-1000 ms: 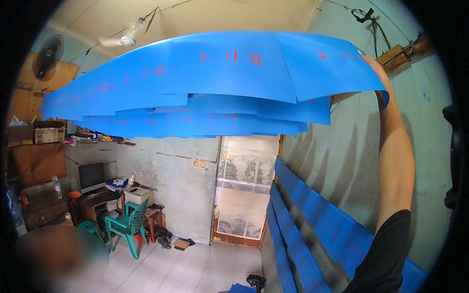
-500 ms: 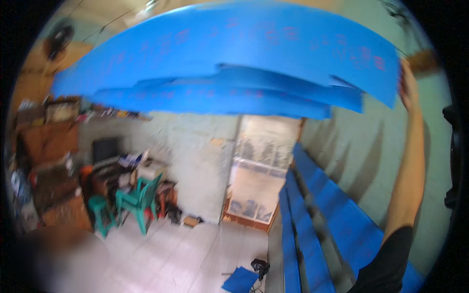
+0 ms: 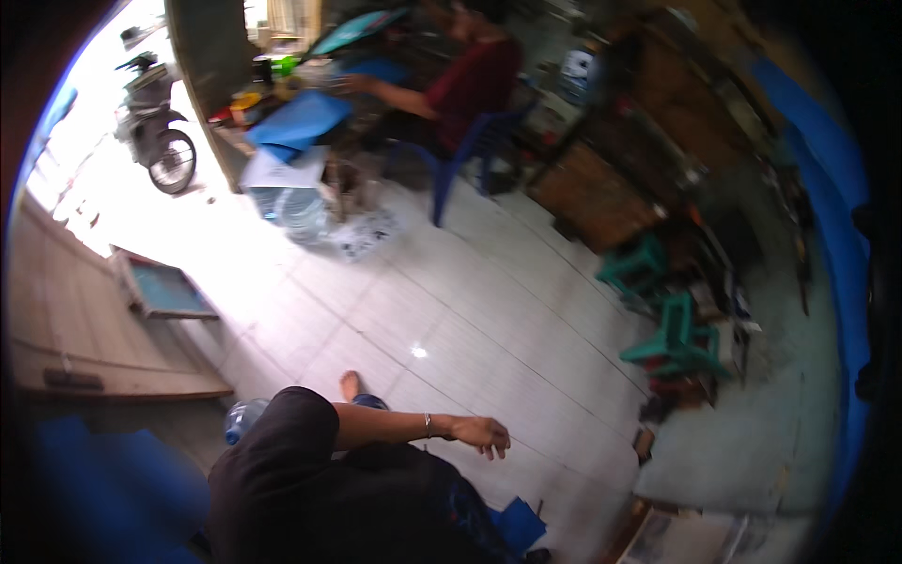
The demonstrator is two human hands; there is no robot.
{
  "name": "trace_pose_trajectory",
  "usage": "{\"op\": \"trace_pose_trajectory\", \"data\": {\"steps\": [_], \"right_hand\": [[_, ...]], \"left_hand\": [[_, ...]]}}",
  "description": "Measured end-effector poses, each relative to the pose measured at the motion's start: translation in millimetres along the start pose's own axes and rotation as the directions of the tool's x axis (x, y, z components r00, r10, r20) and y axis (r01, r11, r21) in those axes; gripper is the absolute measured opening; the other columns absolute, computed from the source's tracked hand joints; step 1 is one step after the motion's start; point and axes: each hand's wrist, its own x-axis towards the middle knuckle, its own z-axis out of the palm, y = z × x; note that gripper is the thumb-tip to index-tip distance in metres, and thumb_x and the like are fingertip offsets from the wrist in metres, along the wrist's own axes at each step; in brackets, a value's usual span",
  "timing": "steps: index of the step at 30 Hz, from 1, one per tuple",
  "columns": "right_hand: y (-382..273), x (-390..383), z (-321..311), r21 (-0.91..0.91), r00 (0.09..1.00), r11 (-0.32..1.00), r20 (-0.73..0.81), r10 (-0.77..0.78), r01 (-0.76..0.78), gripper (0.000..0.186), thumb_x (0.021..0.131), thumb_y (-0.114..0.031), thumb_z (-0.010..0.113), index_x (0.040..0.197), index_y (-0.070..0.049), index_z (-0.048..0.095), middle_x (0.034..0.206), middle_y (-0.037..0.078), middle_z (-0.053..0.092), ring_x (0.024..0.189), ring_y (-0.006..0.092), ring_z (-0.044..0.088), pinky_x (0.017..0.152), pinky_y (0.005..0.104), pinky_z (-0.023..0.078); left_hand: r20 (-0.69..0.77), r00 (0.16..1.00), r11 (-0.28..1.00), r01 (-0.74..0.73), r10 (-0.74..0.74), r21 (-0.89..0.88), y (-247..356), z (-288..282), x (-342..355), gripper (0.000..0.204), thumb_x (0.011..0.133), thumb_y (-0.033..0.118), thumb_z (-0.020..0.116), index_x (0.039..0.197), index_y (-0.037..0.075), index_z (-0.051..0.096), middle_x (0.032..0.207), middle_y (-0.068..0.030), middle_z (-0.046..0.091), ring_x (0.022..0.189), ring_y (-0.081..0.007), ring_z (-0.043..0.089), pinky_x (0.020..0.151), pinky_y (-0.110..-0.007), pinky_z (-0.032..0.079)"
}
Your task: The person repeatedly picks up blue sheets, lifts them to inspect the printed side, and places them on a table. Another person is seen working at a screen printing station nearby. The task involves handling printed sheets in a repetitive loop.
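Observation:
My left hand (image 3: pixel 482 434) hangs over the tiled floor with its fingers loosely apart and nothing in it. A thin bracelet (image 3: pixel 427 425) circles that wrist, and the arm comes out of a dark sleeve. Below the hand, a piece of blue sheet (image 3: pixel 520 524) lies low beside my leg. My right hand is outside the picture. Long blue sheets (image 3: pixel 832 188) run down the right rim; whether my right hand holds them cannot be seen. More blue sheets (image 3: pixel 127 489) show blurred at the lower left.
A person in a dark red shirt (image 3: pixel 479 75) sits on a blue chair (image 3: pixel 446 174) by a cluttered table bearing blue sheets (image 3: pixel 301 120). Green plastic chair (image 3: pixel 678 343) and stool (image 3: pixel 634 263) stand right. A clear bottle (image 3: pixel 246 420), wooden panel (image 3: pixel 113 338) and motorcycle (image 3: pixel 155 122) are left.
My view has swung far to the left and down. The raised right hand at the big blue sheet has left the picture, and my left arm has come into it.

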Motion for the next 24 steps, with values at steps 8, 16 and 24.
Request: {"op": "trace_pose_trajectory", "data": {"steps": [8, 16, 24], "right_hand": [[-143, 202, 48, -0.123, 0.988, 0.992, -0.156, -0.006, -0.013, 0.016, 0.08, -0.016, 0.054, 0.091, -0.005, 0.056, 0.079, 0.008, 0.059, 0.071, 0.0198, 0.058, 0.059, 0.0395, 0.048], [-278, 284, 244, -0.039, 0.976, 0.997, 0.206, 0.075, -0.069, 0.019, 0.082, -0.014, 0.053, 0.093, 0.001, 0.05, 0.082, 0.012, 0.059, 0.068, 0.0218, 0.059, 0.059, 0.0345, 0.049], [-416, 379, 561, -0.119, 0.728, 0.98, 0.656, 0.199, -0.16, 0.024, 0.084, -0.024, 0.055, 0.098, -0.005, 0.05, 0.086, 0.009, 0.058, 0.075, 0.0208, 0.056, 0.066, 0.0323, 0.049]], "left_hand": [[-0.746, 0.665, 0.997, -0.045, -0.022, -0.069, -25, -174, -246, 0.034, 0.091, 0.025, 0.044, 0.112, -0.001, 0.05, 0.104, -0.0114, 0.062, 0.088, -0.019, 0.061, 0.075, -0.031, 0.049], [-0.978, -0.092, 0.752, -0.654, -0.189, -0.084, -68, -218, -439, 0.029, 0.09, 0.027, 0.046, 0.104, 0.002, 0.053, 0.097, -0.0108, 0.063, 0.08, -0.0182, 0.061, 0.073, -0.029, 0.048], [-0.697, -0.354, 0.492, -0.87, -0.624, 0.002, -181, -213, -457, 0.029, 0.085, 0.018, 0.039, 0.099, -0.002, 0.055, 0.089, -0.014, 0.063, 0.077, -0.0217, 0.061, 0.068, -0.031, 0.049]]}}
